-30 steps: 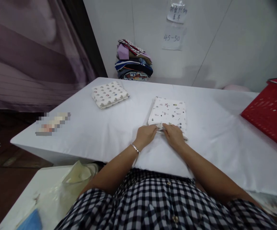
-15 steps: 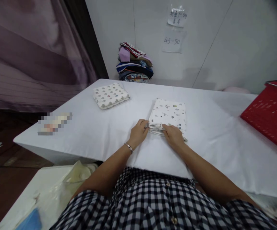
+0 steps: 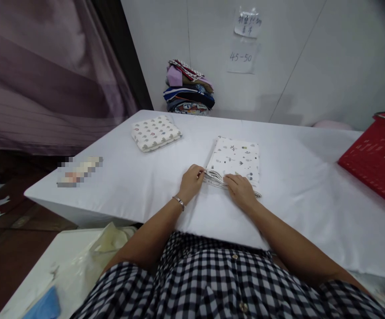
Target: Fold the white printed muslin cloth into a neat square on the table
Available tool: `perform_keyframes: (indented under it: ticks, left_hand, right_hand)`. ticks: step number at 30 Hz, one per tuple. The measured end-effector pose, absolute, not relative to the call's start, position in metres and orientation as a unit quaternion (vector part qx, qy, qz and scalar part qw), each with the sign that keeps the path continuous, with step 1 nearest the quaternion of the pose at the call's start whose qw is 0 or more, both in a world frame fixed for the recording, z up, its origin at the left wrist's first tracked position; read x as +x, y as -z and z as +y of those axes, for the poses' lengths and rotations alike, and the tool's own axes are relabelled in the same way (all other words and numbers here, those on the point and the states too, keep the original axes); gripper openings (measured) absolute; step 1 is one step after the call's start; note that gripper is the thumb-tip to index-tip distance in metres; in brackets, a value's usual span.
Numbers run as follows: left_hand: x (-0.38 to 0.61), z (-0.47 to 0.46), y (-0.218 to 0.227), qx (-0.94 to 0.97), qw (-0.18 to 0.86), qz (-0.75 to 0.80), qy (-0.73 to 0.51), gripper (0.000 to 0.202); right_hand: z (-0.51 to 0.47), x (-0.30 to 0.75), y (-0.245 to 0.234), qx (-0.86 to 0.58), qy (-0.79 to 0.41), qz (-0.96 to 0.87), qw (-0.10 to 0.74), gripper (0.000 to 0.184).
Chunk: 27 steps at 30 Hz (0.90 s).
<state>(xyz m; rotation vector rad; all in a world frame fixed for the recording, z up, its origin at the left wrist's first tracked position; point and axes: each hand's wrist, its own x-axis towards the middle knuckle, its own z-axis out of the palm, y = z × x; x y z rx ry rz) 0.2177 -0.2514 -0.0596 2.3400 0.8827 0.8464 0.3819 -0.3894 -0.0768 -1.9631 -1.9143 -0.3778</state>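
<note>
A folded white cloth with small prints [image 3: 236, 159] lies on the white table [image 3: 139, 177] in front of me. My left hand [image 3: 190, 182] pinches the near left corner of its layered edge, fingers closed on the folds. My right hand [image 3: 241, 190] rests on the near edge of the same cloth, fingers curled over the layers and pressing them down. A second folded cloth with a dotted pattern [image 3: 155, 133] lies apart at the table's far left.
A stack of coloured folded cloths [image 3: 189, 88] stands against the wall behind the table. A red basket [image 3: 375, 159] sits at the right edge. Paper notes [image 3: 242, 55] hang on the wall. A low white surface with a plastic bag [image 3: 89, 257] is at my left.
My left hand has slid left from the middle of the cloth's near edge to its left corner. My right hand stays on the edge.
</note>
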Motion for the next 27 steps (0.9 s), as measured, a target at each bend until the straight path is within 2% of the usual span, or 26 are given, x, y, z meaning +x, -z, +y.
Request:
perform_keyframes:
  ticks: [2, 5, 9, 14, 16, 19, 23, 27]
  left_hand:
    - [0.217, -0.252, 0.059, 0.865, 0.238, 0.341, -0.280, 0.015]
    - [0.215, -0.248, 0.060, 0.843, 0.291, 0.393, -0.223, 0.014]
    - [0.214, -0.243, 0.057, 0.803, 0.355, 0.420, -0.231, 0.015]
    - [0.221, -0.247, 0.048, 0.831, 0.289, 0.420, -0.222, 0.039]
    - [0.228, -0.248, 0.047, 0.845, 0.270, 0.422, -0.189, 0.042]
    - [0.236, -0.245, 0.046, 0.852, 0.272, 0.414, -0.166, 0.034]
    - [0.242, -0.235, 0.047, 0.841, 0.286, 0.402, -0.221, 0.023]
    - [0.241, -0.227, 0.054, 0.818, 0.316, 0.460, -0.141, 0.026]
  right_hand:
    - [-0.389, 0.382, 0.078, -0.693, 0.130, -0.684, 0.187, 0.028]
    - [-0.389, 0.383, 0.079, -0.689, 0.122, -0.691, 0.183, 0.028]
    - [-0.389, 0.382, 0.078, -0.690, 0.116, -0.691, 0.182, 0.029]
    - [-0.389, 0.381, 0.077, -0.689, 0.122, -0.692, 0.179, 0.027]
    - [-0.389, 0.381, 0.077, -0.687, 0.123, -0.694, 0.178, 0.027]
    - [-0.390, 0.381, 0.077, -0.687, 0.121, -0.693, 0.183, 0.029]
    - [-0.391, 0.381, 0.079, -0.674, 0.117, -0.704, 0.190, 0.034]
    - [-0.391, 0.380, 0.082, -0.662, 0.108, -0.720, 0.179, 0.038]
